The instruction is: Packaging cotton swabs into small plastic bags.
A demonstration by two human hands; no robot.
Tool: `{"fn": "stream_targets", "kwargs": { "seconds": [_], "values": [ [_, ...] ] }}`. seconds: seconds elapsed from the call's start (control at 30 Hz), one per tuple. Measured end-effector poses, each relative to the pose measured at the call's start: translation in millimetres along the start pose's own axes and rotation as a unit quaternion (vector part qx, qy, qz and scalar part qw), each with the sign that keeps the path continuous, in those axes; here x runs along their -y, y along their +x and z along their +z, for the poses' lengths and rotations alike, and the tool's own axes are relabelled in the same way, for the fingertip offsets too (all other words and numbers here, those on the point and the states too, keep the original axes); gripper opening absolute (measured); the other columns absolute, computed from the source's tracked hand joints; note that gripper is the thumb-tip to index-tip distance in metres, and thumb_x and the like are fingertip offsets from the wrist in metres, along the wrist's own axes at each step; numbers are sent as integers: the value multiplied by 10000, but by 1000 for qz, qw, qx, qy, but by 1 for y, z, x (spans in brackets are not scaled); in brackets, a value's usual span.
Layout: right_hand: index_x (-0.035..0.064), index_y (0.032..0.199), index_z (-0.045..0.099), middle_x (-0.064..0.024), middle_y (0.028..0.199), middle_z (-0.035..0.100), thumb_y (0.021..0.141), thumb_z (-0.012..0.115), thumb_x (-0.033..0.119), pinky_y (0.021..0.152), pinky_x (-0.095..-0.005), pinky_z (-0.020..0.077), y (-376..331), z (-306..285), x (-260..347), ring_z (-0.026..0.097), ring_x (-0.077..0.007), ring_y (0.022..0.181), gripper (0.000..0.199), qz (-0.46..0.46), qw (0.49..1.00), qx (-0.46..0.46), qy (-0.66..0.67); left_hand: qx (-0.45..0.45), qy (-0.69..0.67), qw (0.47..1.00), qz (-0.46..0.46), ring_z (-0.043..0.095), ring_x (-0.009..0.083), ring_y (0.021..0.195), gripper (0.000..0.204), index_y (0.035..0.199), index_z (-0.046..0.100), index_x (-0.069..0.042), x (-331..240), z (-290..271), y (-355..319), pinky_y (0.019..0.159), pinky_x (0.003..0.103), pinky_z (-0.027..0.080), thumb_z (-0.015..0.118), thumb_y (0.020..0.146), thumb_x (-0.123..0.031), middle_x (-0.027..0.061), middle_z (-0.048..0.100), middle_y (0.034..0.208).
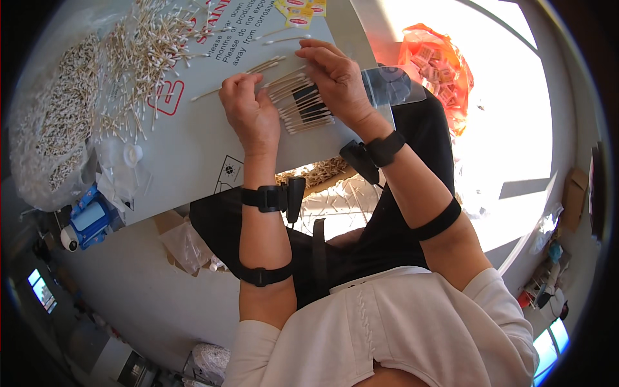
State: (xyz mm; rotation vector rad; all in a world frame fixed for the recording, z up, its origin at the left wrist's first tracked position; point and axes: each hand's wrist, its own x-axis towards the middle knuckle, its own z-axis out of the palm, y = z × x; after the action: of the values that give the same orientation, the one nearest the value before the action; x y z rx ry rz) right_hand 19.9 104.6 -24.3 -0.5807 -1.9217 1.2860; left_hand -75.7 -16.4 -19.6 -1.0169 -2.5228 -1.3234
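A row of cotton swabs (298, 106) lies side by side over a small clear plastic pouch with a black patch, on a printed grey-white table. My left hand (250, 116) is at the row's left ends, fingers loosely curled and the thumb apart from them. Over the row's right side arches my right hand (336, 80), its fingers bent and apart. No swab shows clearly gripped in either hand, though the fingertips are partly hidden. A few loose swabs (222, 92) lie beyond my left hand. The pouch's clear flap (396, 86) sticks out right of my right wrist, past the table edge.
A large heap of swabs (148, 48) spreads at the far left beside a full clear bag of swabs (64, 122). Yellow printed cards (300, 11) lie at the back. An orange bag of packs (438, 68) stands right. Below the table edge is a box of swabs (322, 173).
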Motion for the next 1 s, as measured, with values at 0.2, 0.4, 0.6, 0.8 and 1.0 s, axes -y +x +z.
{"fn": "stream_targets", "kwargs": {
  "seconds": [0.2,0.4,0.6,0.8,1.0],
  "values": [
    [1,944,687,-142,1087,656,793,600,-15,817,-345,526,1,-2,2,661,-336,903,175,21,1000,2,7,1,58,998,39,548,287,930,153,819,660,-53,3,-1,-2,799,386,485,701,700,34,69,574,902],
    [49,851,694,-112,922,632,776,646,58,748,-380,517,16,-6,-1,638,-326,818,89,-59,981,90,-164,75,60,995,-2,574,293,864,104,755,654,-69,7,-6,11,751,392,485,717,704,-2,72,583,854],
    [64,786,655,-106,833,586,757,652,95,715,-404,491,32,-4,-3,614,-325,794,43,-19,962,150,-227,169,94,970,-145,643,322,769,81,727,684,-52,-2,-10,34,698,416,510,739,675,-82,122,650,794],
    [71,783,628,-109,844,582,787,637,122,715,-410,491,30,-1,-3,612,-330,808,53,-22,959,139,-245,190,122,960,-166,657,333,770,57,728,689,-51,-10,-12,41,675,422,515,694,686,-90,143,677,779],
    [50,823,586,-116,869,580,833,631,144,707,-432,488,32,-6,-3,612,-349,800,104,-81,931,185,-303,159,124,977,-64,632,346,793,30,719,656,-62,-4,-10,35,683,442,501,638,695,-66,125,652,807]
  ]
}}
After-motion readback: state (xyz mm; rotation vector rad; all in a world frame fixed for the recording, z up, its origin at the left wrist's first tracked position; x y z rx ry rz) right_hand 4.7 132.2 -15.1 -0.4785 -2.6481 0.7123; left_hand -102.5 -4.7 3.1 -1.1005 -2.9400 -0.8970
